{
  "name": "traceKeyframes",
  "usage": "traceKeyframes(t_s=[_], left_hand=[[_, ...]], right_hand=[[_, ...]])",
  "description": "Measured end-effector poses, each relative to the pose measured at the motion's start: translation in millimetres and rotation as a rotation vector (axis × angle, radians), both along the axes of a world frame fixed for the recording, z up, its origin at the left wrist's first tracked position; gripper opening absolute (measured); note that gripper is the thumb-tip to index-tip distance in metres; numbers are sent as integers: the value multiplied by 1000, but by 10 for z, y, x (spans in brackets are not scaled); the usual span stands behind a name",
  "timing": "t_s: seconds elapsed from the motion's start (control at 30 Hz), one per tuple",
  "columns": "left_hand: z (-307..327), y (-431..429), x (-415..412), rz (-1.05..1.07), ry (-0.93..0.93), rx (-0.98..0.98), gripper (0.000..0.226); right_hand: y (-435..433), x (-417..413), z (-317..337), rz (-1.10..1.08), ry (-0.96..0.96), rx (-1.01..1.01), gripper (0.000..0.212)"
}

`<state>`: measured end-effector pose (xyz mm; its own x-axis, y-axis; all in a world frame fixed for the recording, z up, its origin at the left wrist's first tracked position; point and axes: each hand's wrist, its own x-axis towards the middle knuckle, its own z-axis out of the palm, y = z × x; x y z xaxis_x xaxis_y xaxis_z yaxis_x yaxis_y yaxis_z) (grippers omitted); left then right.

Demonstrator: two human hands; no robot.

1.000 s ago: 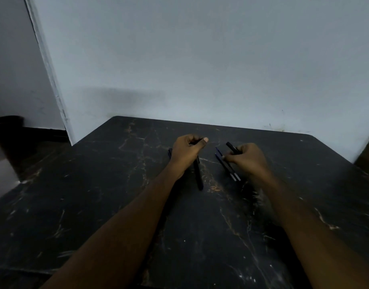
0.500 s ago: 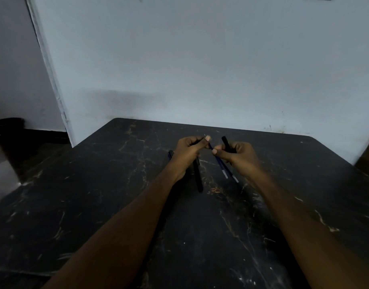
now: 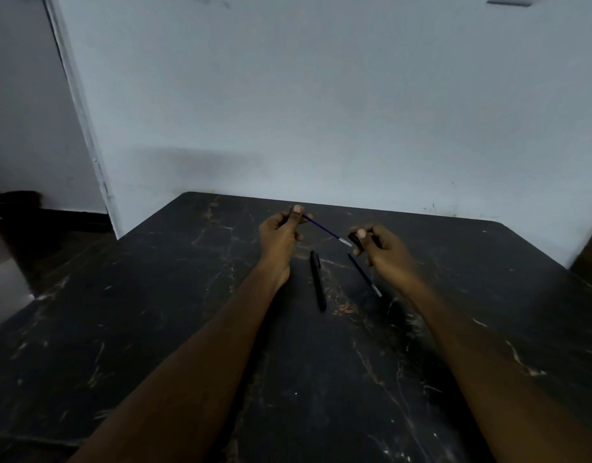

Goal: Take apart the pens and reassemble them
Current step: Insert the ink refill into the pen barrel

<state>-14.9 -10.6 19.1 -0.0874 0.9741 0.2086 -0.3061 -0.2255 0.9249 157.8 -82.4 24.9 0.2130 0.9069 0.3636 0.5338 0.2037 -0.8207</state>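
Note:
My left hand point(image 3: 282, 233) pinches one end of a thin blue refill point(image 3: 324, 229) above the dark marble table point(image 3: 154, 329). The refill slants down to the right, its pale tip close to my right hand point(image 3: 383, 250). That hand grips a short black pen barrel point(image 3: 355, 240) between thumb and fingers; most of the barrel is hidden in the fist. On the table between my wrists lies a whole black pen point(image 3: 318, 280). A second thin refill point(image 3: 364, 275) lies to its right, beside my right wrist.
The table's back edge meets a pale wall point(image 3: 321, 111). A white door frame point(image 3: 80, 105) stands at the left with dark floor beyond it. The table's left edge runs diagonally toward me.
Both hands have risen off the table and moved apart. The blue refill now spans the gap between them, and one refill stays lying on the table.

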Motion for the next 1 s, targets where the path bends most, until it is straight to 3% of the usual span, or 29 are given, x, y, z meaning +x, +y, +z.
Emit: traceKeyframes(t_s=[0.2, 0.47, 1.0], left_hand=[[-18, 82, -50, 69, -63, -1, 24], [-33, 103, -14, 91, -50, 34, 25], [-5, 27, 9, 29, 17, 77, 16]], right_hand=[[21, 46, -41, -48, -142, 77, 25], [39, 51, -64, -54, -127, 103, 7], [43, -8, -87, -89, -170, 135, 15]])
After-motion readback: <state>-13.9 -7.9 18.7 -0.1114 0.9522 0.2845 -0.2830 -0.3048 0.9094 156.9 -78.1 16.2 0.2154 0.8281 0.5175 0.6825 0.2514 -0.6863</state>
